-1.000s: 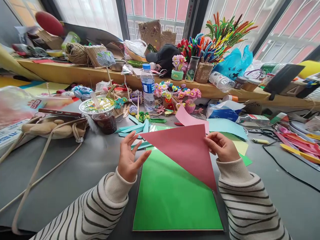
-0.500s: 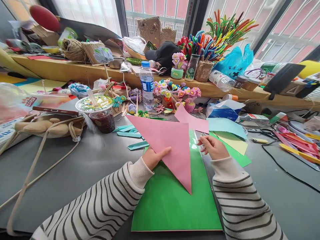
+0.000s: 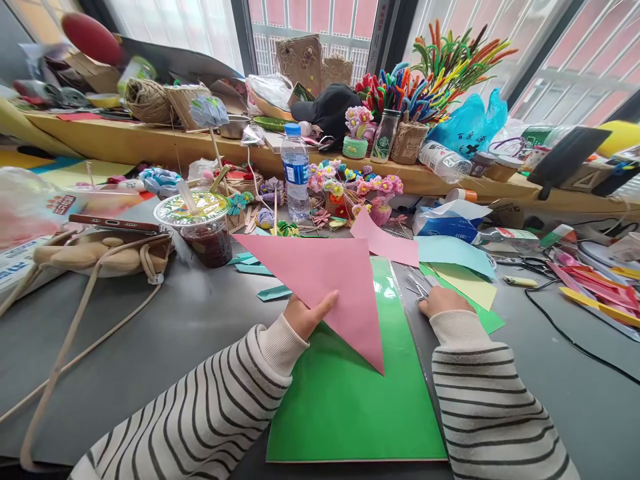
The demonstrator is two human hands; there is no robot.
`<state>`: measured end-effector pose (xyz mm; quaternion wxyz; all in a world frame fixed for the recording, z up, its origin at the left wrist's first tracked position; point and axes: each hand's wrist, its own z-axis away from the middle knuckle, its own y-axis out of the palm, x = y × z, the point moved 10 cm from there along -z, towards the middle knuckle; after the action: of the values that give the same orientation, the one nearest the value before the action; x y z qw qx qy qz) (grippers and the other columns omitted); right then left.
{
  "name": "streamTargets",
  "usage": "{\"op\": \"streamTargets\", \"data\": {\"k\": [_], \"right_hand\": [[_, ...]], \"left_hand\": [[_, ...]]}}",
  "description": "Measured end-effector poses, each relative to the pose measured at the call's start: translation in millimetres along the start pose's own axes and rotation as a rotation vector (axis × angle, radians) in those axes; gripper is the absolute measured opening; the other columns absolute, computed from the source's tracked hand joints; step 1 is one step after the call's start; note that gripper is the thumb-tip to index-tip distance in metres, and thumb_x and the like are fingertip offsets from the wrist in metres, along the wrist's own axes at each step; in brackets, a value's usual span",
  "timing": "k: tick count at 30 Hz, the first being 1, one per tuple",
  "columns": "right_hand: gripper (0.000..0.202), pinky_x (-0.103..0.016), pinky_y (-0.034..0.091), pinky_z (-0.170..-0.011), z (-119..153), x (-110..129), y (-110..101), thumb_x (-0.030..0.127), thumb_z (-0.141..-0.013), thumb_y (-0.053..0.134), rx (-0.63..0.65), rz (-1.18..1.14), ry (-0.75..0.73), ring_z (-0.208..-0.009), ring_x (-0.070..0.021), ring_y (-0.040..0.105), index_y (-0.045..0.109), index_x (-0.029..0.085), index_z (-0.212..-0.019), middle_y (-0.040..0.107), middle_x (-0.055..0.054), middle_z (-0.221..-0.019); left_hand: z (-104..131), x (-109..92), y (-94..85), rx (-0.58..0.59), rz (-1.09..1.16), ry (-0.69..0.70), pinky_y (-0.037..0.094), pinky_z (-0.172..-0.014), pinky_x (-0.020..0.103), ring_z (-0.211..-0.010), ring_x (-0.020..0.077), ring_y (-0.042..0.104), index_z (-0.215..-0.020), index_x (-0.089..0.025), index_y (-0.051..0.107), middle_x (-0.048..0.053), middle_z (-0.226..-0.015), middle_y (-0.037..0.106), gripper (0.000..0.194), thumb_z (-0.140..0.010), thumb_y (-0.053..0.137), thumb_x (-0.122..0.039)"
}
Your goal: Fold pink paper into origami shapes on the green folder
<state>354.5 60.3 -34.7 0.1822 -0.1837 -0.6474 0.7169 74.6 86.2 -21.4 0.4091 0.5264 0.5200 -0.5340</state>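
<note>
My left hand [image 3: 311, 315] pinches a triangle of pink paper [image 3: 330, 273], thumb on top and the other fingers hidden beneath it. The paper is held above a green sheet [image 3: 350, 413] with a glossy cover, lying on the desk. To the right of that sheet, my right hand [image 3: 447, 303] is closed over the handle end of small metal scissors [image 3: 416, 285]. Their blades point away to the upper left; the grip itself is mostly hidden under my fingers. Beyond the triangle lies another piece of pink paper [image 3: 383, 240].
Light blue paper [image 3: 453, 253] and yellow paper [image 3: 470, 285] lie beyond my right hand. Folded teal strips [image 3: 274, 292], a lidded drink cup [image 3: 205, 243] and a water bottle [image 3: 296, 173] stand or lie further left. A black cable [image 3: 565, 343] runs along the right.
My right hand has moved slightly right and down onto the scissors, its fingers now closed over them. The pink triangle, still in my left hand, has shifted a little left and up.
</note>
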Motion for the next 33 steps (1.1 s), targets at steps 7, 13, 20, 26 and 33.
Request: {"op": "streamTargets", "data": {"k": [7,13,20,26,33], "right_hand": [[0.019,-0.027,0.032,-0.04,6,9,-18,0.028,-0.058,0.049,-0.21,-0.145,-0.158,-0.043,-0.0143,0.043,0.048,0.022,-0.04,0.048,-0.002,-0.05],[0.013,-0.026,0.033,-0.045,21,12,-37,0.027,-0.061,0.047,-0.435,-0.255,-0.172,-0.052,-0.0139,0.045,0.052,0.02,-0.051,0.051,-0.003,-0.065],[0.014,-0.024,0.034,-0.047,34,29,-46,0.03,-0.062,0.05,-0.457,-0.363,-0.294,-0.05,-0.0084,0.044,0.058,0.019,-0.057,0.048,-0.004,-0.085],[0.011,-0.025,0.033,-0.049,41,68,-18,0.03,-0.066,0.049,-0.194,-0.212,-0.512,-0.056,-0.0127,0.048,0.052,0.02,-0.066,0.05,-0.002,-0.077],[0.033,-0.031,0.038,-0.058,28,46,-8,0.046,-0.064,0.049,-0.118,-0.186,-0.372,-0.073,-0.0212,0.051,0.05,0.016,-0.079,0.047,-0.009,-0.084]], "left_hand": [[-1,-7,-4.6,-0.055,0.008,0.052,0.047,-0.08,0.03,-0.089,0.0189,0.057,-0.088,-0.014,0.054,0.006,-0.092,0.063,0.031,-0.062,0.06,-0.028],[1,-11,-9.1,-0.092,-0.016,0.095,0.049,-0.077,0.032,-0.083,0.0192,0.059,-0.083,-0.014,0.055,0.005,-0.087,0.064,0.028,-0.059,0.061,-0.029],[7,-10,-18.0,-0.198,0.05,0.065,0.045,-0.083,0.035,-0.089,0.0201,0.056,-0.081,-0.016,0.054,0.004,-0.09,0.062,0.027,-0.059,0.061,-0.029],[3,1,-23.8,-0.228,0.062,0.05,0.045,-0.084,0.034,-0.09,0.0201,0.056,-0.085,-0.016,0.052,0.005,-0.093,0.061,0.033,-0.057,0.063,-0.031],[2,3,-23.2,-0.233,0.067,0.008,0.047,-0.08,0.032,-0.087,0.0204,0.057,-0.085,-0.014,0.053,0.007,-0.089,0.063,0.034,-0.057,0.062,-0.032]]}}
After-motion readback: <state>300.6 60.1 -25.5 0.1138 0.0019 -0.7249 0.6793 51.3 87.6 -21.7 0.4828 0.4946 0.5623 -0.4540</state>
